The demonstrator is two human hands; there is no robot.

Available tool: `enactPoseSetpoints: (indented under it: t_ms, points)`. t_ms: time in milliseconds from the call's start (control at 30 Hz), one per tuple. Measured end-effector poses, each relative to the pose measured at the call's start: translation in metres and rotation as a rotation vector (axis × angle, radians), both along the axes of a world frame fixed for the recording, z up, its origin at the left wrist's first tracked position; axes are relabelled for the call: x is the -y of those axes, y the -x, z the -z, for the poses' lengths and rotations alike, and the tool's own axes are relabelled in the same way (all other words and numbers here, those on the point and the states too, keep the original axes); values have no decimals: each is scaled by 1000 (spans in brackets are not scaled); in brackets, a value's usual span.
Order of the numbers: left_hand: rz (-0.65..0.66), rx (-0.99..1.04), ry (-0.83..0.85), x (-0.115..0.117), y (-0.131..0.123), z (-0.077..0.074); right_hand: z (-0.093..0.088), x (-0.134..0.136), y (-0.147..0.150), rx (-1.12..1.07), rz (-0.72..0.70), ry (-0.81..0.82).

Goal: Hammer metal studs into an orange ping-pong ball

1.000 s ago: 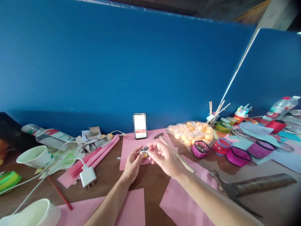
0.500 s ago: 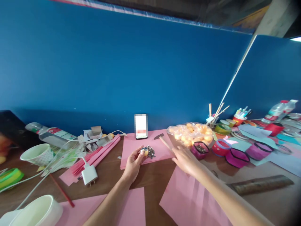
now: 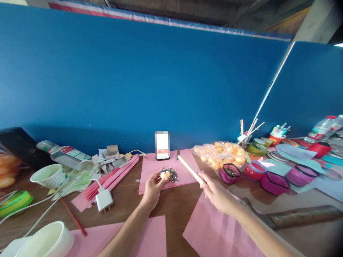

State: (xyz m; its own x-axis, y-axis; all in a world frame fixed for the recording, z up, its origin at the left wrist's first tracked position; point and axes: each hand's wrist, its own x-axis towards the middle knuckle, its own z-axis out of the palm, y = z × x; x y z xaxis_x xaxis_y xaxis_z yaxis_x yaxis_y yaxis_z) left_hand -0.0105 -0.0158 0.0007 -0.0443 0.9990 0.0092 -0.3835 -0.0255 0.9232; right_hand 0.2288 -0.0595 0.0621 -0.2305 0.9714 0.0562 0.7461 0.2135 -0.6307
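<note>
My left hand is closed on a small yellow-orange ball, held between thumb and fingers; dark shiny bits show on its upper side. Right beside the ball, a pile of small shiny metal pieces lies on the pink paper. My right hand grips the end of a hammer with a pale wooden handle. The hammer's dark head points away from me, raised near the paper's far part. Next to this hand stands a purple container with more small metal pieces inside.
A clear bag of orange balls lies at the back right. Behind the paper a phone leans against the blue wall. On the left are a white charger with cables and a paper cup. A wooden-handled tool lies at right.
My right hand has closed round the hammer's handle and lifted it; the head has turned. My left hand still holds the ball, now with more of its yellow side showing.
</note>
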Motion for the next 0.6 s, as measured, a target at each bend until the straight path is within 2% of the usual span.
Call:
enactPoseSetpoints:
  t_ms: [67, 233, 433, 600]
  points:
    - [-20, 10, -3, -1, -1, 1, -8, 19, 2, -200, -30, 113]
    - [-22, 6, -18, -3, -1, 3, -33, 52, 6, -217, -85, -54]
    - [-9, 54, -26, -2, -1, 2, -46, 59, 9, -181, -129, -85]
    - [-18, 13, -1, -1, -1, 1, -49, 59, 12, -160, -88, -125]
